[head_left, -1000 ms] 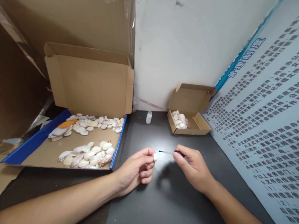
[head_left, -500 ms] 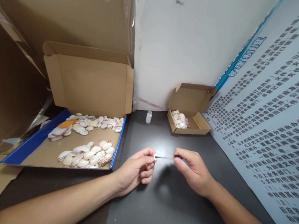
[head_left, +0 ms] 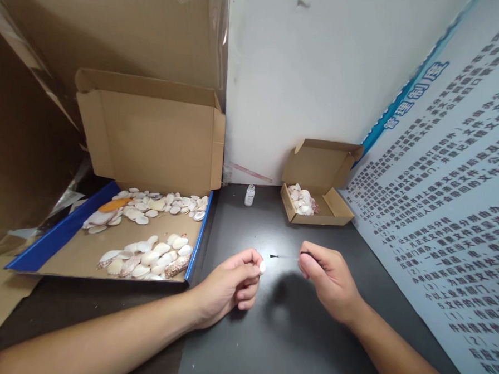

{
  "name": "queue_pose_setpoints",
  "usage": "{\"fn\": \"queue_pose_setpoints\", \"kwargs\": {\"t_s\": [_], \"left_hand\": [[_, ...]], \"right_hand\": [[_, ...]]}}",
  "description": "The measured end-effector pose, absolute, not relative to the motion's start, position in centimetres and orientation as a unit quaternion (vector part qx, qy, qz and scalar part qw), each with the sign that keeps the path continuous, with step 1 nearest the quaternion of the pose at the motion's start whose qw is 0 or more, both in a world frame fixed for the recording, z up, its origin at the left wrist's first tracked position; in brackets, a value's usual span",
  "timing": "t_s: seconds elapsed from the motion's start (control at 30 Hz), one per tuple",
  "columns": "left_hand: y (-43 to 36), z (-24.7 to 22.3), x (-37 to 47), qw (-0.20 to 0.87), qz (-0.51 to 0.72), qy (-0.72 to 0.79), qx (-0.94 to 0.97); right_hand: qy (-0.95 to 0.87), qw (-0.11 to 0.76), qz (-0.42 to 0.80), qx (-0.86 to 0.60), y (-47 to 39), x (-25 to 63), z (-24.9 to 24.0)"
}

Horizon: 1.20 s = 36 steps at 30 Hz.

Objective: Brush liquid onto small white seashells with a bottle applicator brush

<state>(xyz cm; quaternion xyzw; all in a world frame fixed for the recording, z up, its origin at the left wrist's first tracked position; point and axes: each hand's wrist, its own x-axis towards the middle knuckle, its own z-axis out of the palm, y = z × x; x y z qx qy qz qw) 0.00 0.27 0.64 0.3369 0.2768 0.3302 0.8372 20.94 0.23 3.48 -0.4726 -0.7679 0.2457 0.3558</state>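
Note:
My left hand (head_left: 237, 279) pinches a small white seashell (head_left: 262, 267) between thumb and fingertips, above the dark table. To its right, my right hand (head_left: 327, 277) grips a thin brush (head_left: 285, 257) by its black end. The brush's clear stem points left, and its dark bristle tip is a short way off the shell, not touching it. Behind both hands, a small open glass bottle (head_left: 249, 196) with a whitish label or content stands upright on the table.
On the left, a blue-sided cardboard box (head_left: 192, 254) with its lid raised holds several groups of shells (head_left: 145, 259). A smaller open cardboard box (head_left: 331, 216) at the back right has white shells (head_left: 302, 201) in its left part. A printed poster (head_left: 446, 180) lines the right side.
The brush tip was against the shell and is now apart from it, as my right hand has moved slightly right. The shell now shows more of its white face.

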Motion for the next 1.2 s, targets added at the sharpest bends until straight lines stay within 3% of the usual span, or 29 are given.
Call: {"fn": "queue_pose_setpoints", "kwargs": {"t_s": [1.2], "left_hand": [[0.24, 0.51, 0.15, 0.829, 0.330, 0.283, 0.352]], "right_hand": [[-0.788, 0.352, 0.254, -0.437, -0.15, 20.50, 3.70]]}}
